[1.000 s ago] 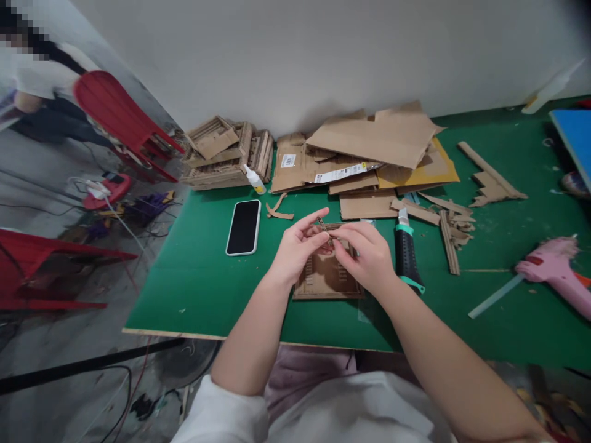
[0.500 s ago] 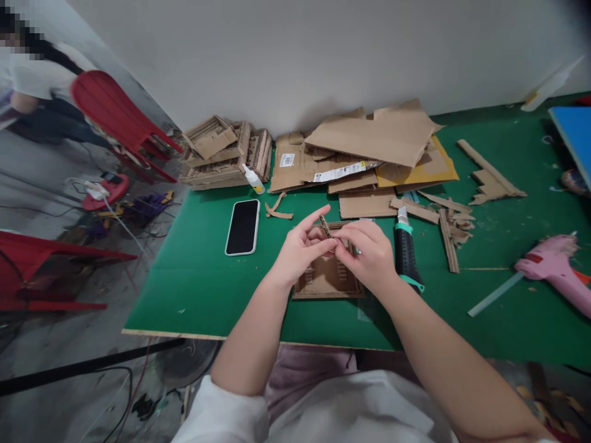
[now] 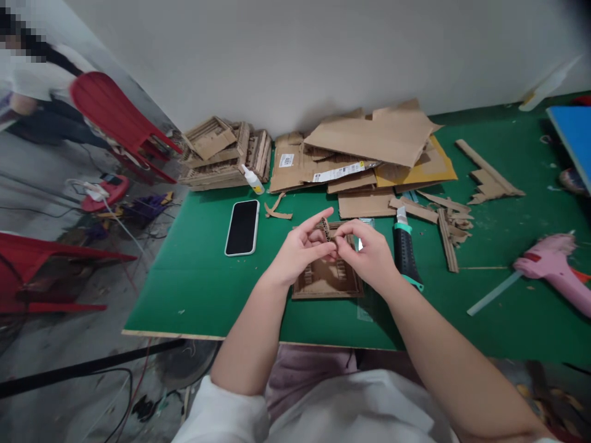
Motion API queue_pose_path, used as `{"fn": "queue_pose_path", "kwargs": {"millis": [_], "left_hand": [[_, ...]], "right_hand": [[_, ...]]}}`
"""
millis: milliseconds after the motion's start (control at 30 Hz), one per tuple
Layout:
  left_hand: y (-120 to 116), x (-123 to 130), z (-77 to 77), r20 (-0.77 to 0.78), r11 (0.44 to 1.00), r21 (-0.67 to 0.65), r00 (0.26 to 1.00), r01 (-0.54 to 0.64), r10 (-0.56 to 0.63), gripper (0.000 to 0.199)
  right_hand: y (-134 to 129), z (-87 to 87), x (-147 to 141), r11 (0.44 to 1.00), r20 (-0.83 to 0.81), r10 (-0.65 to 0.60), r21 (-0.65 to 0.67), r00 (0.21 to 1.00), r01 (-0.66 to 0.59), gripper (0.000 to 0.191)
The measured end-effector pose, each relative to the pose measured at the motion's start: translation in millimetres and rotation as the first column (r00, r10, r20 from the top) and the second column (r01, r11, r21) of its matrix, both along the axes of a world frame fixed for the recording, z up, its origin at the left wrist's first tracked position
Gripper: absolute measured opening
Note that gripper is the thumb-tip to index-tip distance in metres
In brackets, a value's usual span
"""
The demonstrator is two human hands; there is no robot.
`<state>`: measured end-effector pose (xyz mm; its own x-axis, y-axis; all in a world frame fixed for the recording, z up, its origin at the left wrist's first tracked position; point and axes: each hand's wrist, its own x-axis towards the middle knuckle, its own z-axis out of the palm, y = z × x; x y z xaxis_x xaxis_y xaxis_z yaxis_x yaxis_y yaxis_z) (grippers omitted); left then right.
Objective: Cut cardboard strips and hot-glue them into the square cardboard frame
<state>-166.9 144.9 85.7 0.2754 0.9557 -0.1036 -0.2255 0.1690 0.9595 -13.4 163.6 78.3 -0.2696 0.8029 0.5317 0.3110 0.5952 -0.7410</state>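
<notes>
A small strip of corrugated cardboard is held up between my two hands. My left hand grips it with thumb and fingers, the index finger stretched along its far side. The fingertips of my right hand pinch its near end. Beneath both hands lies a shallow cardboard tray with raised edges and small ridged pieces inside; my hands hide its upper part. Just right of my right hand rests a utility knife with a black and teal handle.
A phone lies left of my hands, with a glue bottle and stacked cardboard frames behind. Cardboard sheets are piled by the wall. A pink glue gun lies right. A person sits beyond a red chair.
My right hand has shifted slightly and its fingers have moved at the strip's near end. The strip has turned a little, showing more of its corrugated edge.
</notes>
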Motion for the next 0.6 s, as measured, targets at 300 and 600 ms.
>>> {"fn": "queue_pose_path", "kwargs": {"millis": [300, 600], "left_hand": [[2, 1, -3.3, -0.08, 0.992, 0.085, 0.992, -0.094, 0.1, 0.062], [1, 5, -3.2, -0.234, 0.969, 0.179, 0.949, -0.172, 0.212, 0.061]], "right_hand": [[2, -6.3, 1, 0.983, -0.015, 0.014, 0.185, 1.0, -0.011, 0.014], [3, -7.5, 2, 0.986, -0.004, 0.01, 0.168, 1.0, -0.009, 0.018]]}}
